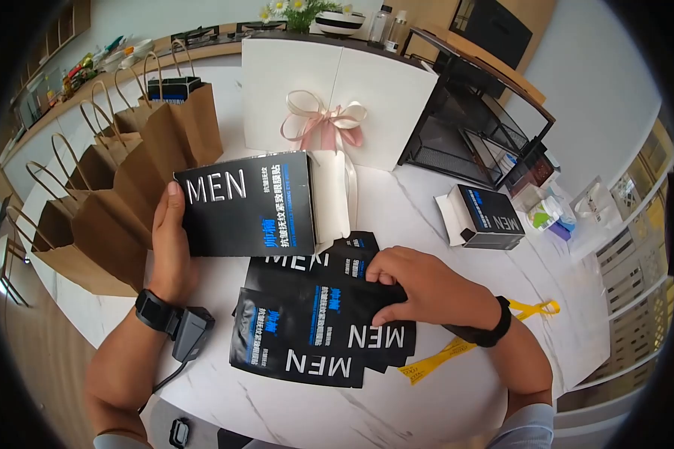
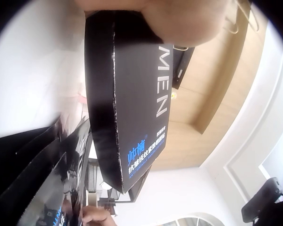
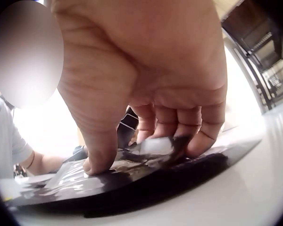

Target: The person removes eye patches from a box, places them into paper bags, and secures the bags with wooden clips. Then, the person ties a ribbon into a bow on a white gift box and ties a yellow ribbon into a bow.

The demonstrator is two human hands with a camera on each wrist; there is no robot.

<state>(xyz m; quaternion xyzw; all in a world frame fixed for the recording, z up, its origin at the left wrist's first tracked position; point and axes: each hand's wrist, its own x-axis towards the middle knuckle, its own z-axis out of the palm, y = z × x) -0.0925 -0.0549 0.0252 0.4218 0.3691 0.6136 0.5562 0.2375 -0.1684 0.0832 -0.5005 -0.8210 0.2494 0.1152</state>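
Note:
My left hand (image 1: 172,243) holds a black MEN box (image 1: 225,217) by its left end, thumb on the front face. The box tilts above the table, and its white end flap (image 1: 329,198) stands open on the right. Below it, several flat black sachets (image 1: 296,329) with MEN lettering lie in overlapping layers. My right hand (image 1: 434,288) grips a sachet at the right of the pile, thumb at the near side and curled fingers at the far side. In the right wrist view, the glossy sachet (image 3: 104,183) bends between thumb and fingers.
Brown paper bags (image 1: 120,187) line the left side, one with a black box (image 1: 174,90) inside. Another opened MEN box (image 1: 483,217) stands at right. A yellow ribbon (image 1: 464,348) lies by my right wrist. Behind are a white bow-tied box (image 1: 277,90) and a black mesh rack (image 1: 457,112).

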